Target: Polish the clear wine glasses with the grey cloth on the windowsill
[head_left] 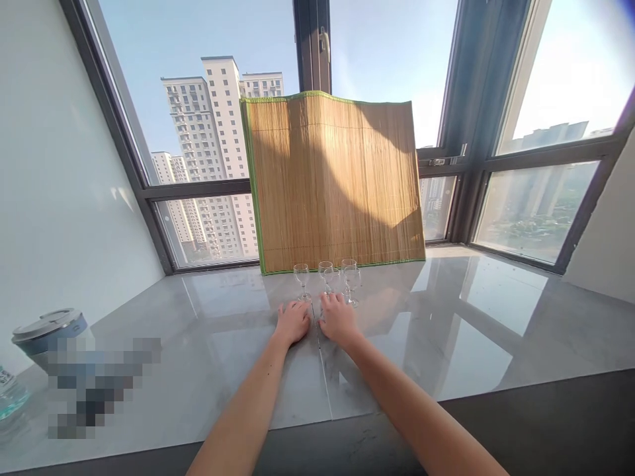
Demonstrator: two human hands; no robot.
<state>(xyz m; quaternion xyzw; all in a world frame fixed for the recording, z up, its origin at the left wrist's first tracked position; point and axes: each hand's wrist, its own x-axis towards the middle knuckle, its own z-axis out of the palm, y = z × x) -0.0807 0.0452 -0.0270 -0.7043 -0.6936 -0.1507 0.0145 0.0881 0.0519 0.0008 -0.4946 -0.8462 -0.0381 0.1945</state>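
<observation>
Several small clear stemmed glasses stand upright in a cluster on the glossy stone ledge, with one glass (301, 273) at the left and another glass (352, 278) at the right front. My left hand (294, 322) rests on the ledge just in front of the left glass, palm down, its fingers loosely bent. Beside it, across a tile seam, my right hand (338, 317) lies palm down in front of the other glasses, fingers slightly bent and apart. No held object shows in either hand. Whether the fingertips touch the glass bases cannot be made out.
A bamboo mat (337, 185) with green edging leans upright against the window behind the glasses. At the left stand a lidded cup (52, 327) and part of a clear bottle (12, 396), near a blurred-out patch. The ledge's front edge (357, 415) runs below my forearms.
</observation>
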